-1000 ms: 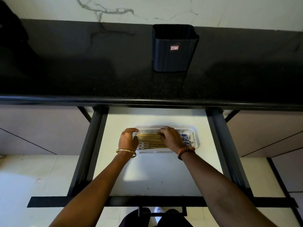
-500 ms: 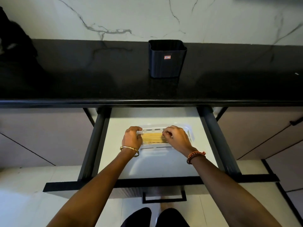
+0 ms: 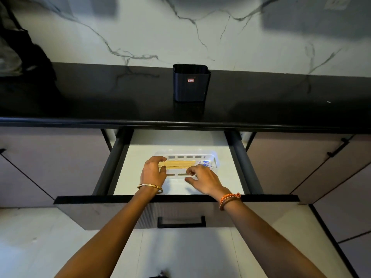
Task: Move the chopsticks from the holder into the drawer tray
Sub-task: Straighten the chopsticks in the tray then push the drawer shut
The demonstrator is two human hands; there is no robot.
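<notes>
Several wooden chopsticks (image 3: 180, 164) with blue-patterned ends lie flat, left to right, in a clear plastic tray (image 3: 214, 157) inside the open drawer (image 3: 236, 157). My left hand (image 3: 153, 171) rests on the left ends of the chopsticks, fingers curled over them. My right hand (image 3: 203, 180) hovers at the tray's front edge, fingers spread, holding nothing. The dark holder (image 3: 190, 83) stands on the black countertop (image 3: 100, 97) above the drawer; no chopsticks stick out of it.
The drawer front with its black handle (image 3: 181, 222) juts toward me. Closed cabinet doors flank the drawer. A marble wall rises behind the counter, and a dark object (image 3: 24, 57) sits at the counter's far left.
My right hand has lifted off the chopsticks and drawn back toward the tray's front, fingers spreading. The camera has pulled back and tilted up, so the drawer appears smaller.
</notes>
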